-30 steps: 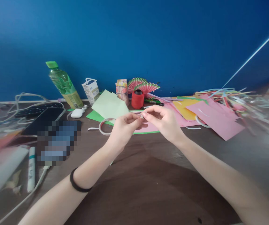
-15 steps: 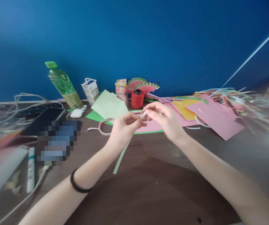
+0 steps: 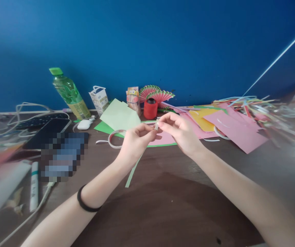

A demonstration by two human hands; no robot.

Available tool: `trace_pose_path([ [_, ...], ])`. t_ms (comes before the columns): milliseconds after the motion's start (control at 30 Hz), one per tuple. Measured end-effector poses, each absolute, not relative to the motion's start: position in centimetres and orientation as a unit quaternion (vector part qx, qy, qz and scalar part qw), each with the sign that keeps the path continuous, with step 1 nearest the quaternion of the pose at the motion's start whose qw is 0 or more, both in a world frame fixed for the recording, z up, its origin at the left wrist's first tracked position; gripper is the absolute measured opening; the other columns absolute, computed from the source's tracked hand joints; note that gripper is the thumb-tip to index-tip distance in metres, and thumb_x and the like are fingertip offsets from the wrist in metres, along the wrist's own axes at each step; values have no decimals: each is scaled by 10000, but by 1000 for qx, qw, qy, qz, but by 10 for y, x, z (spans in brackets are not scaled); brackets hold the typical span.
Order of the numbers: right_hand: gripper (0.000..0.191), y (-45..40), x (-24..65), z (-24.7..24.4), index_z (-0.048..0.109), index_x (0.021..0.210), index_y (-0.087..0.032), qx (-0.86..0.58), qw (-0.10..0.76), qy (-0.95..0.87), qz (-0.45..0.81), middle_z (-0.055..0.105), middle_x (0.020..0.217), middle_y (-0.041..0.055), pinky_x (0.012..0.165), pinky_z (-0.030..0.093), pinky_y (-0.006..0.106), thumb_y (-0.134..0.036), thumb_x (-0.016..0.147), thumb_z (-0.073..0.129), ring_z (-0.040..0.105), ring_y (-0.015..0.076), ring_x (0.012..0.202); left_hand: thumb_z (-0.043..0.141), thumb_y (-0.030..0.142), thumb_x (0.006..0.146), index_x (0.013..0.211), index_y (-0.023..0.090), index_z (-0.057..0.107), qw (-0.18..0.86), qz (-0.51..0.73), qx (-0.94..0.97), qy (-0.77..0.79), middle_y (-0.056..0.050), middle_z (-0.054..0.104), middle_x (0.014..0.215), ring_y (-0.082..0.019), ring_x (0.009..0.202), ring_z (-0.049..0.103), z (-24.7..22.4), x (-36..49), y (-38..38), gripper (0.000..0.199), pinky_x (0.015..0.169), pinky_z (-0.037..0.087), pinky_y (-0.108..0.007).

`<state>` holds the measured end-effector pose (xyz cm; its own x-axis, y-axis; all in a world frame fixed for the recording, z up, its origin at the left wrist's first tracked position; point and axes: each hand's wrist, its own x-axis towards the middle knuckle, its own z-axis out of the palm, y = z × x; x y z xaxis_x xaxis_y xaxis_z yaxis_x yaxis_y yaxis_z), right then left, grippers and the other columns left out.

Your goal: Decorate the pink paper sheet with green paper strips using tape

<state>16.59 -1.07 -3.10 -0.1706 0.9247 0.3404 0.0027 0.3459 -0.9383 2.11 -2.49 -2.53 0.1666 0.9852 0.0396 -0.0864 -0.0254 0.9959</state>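
My left hand [image 3: 137, 140] is closed in a pinch round a narrow pale green paper strip [image 3: 132, 174]. The strip's long tail hangs below this hand, over the dark table. Opposite it, my right hand [image 3: 179, 132] pinches the small pale upper end [image 3: 157, 124] between thumb and forefinger; whether it is folded or rolled there I cannot make out. Both sets of fingertips nearly touch. Behind the hands lies a pink sheet with green edges [image 3: 163, 140]. A roll of tape [image 3: 114, 146] stands just left of my left hand.
Light green paper [image 3: 120, 115], a red spool [image 3: 150, 110] and folded paper fans [image 3: 160, 96] sit along the wall. Pink sheets [image 3: 236, 132] and paper strips are piled right. A bottle [image 3: 72, 94], phone [image 3: 66, 154] and marker [image 3: 34, 187] occupy the left.
The pale end between my fingertips has turned more upright and shows narrower. The strip's hanging tail has risen slightly. My right fingers have shifted a little; the arms stay put.
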Motion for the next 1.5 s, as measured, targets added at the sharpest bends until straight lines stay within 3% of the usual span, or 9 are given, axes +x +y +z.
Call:
trace_pose_path([
  [467,147,-10,165,-33,577,716,-174,-400,548,-606,415,648,691,5,658,494,292,-307,724,637,614,132,664,669,259,653,651,139,599,561,484,516,429,-2,626,621,-166,674,658,-30,23,-24,139,686,499,-282],
  [1167,108,-12,165,-32,585,720,-173,-394,545,-616,411,676,737,19,691,505,312,-268,723,636,631,142,688,663,277,662,624,139,572,582,470,502,434,-40,687,768,-128,612,632,-28,22,-23,170,707,490,-301],
  [1500,111,-12,165,-33,574,701,-166,-405,554,-610,396,658,687,12,668,521,292,-251,714,645,632,140,681,655,262,669,634,130,585,578,472,499,441,-36,678,715,-124,597,630,-30,23,-23,153,682,484,-278],
])
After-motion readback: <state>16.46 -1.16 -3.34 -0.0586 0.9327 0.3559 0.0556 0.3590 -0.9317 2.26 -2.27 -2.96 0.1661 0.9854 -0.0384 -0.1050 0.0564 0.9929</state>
